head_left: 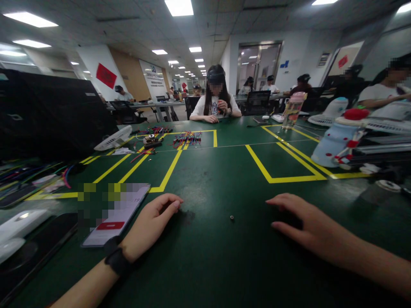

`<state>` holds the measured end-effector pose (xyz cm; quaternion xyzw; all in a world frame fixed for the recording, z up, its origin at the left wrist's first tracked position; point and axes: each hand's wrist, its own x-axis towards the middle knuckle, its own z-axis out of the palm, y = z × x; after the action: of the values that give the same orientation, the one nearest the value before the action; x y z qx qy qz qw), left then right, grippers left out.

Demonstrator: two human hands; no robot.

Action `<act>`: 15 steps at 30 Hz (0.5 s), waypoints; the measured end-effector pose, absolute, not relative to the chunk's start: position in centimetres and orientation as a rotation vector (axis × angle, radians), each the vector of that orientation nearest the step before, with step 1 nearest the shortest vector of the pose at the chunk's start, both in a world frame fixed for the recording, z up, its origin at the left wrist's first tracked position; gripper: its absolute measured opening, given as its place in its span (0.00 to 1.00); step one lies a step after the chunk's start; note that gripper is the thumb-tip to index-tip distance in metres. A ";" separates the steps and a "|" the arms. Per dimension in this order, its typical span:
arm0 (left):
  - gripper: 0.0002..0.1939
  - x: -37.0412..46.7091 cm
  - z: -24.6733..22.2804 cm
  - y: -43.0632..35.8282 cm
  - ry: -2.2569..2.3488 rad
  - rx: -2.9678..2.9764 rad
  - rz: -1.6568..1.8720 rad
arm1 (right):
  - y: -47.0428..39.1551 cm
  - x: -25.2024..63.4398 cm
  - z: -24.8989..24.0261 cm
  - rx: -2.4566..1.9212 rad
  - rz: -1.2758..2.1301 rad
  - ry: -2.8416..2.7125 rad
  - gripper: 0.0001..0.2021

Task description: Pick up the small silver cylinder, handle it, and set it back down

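Observation:
My left hand [157,218] rests on the green table [205,256], wearing a black wristband [117,256]. Its fingers are curled, the thumb lies against the index finger, and nothing shows between them. Just left of it lies a phone [128,209] with a lit screen. On the right, my right hand [298,220] is open above or on the table, thumb and fingers apart and holding nothing. A small dark metal piece [231,218] with a light centre sits between the hands, touching neither.
Bundles of coloured wires [188,139] lie farther back, left of centre. Yellow tape [293,179] marks the tabletop. A dark monitor [54,115] stands at left; a blue bottle [334,143] and a pink-lidded bottle [293,112] stand at right. A person [215,96] sits opposite.

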<state>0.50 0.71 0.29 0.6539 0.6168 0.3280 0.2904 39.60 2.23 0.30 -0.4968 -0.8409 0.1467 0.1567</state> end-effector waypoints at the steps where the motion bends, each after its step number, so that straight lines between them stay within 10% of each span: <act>1: 0.14 0.5 0.2 0.7 1.648 1.772 0.858 | 2.2 37.1 0.3 -1.346 0.488 -2.462 0.27; 10: 0.13 0.5 0.5 0.6 1.649 1.840 0.800 | 3.4 31.7 0.7 -1.155 0.658 -2.512 0.12; 15: 0.13 0.5 0.3 0.7 1.657 1.838 0.794 | 4.0 41.4 3.3 -1.539 0.156 -2.254 0.15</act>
<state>0.49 0.72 0.35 0.6813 0.6142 0.2945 0.2682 41.35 4.04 3.33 -0.5514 -0.8074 0.0558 0.2024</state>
